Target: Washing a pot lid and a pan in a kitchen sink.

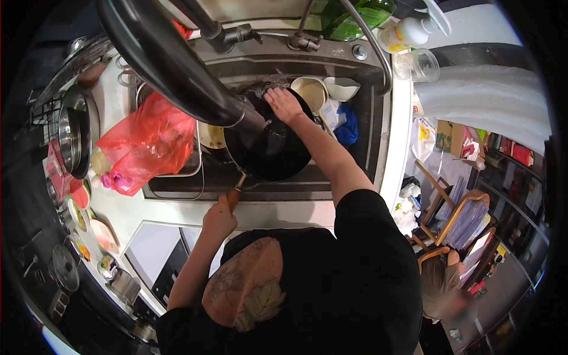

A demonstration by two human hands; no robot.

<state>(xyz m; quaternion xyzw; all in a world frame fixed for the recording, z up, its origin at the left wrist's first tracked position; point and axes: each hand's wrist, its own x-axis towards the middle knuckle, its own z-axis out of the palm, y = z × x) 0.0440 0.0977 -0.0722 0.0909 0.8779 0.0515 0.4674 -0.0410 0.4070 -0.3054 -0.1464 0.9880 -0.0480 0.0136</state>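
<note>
A black wok (270, 159) sits tilted in the dark sink (355, 173), some water in its bowl. My left hand (219, 218) is closed around its wooden handle (234, 197), which juts over the sink's near edge. Inside the far part of the wok, my right hand (283, 105) presses its fingers on the wall near the rim. Glassy, shiny streaks show beside those fingertips; whether a scrubber is under the palm is hidden. The faucet spout (255, 116) points into the wok. Right of the wok lie a beige pot (309, 91) and a white bowl (341, 88).
A red plastic bag (151, 137) fills a wire basket on the left. Steel basins (79, 133) stand beyond it. A blue cloth-like item (347, 125) lies in the sink. A pump bottle (401, 34) and a clear jar (425, 65) stand back right. Another person (443, 288) is behind at right.
</note>
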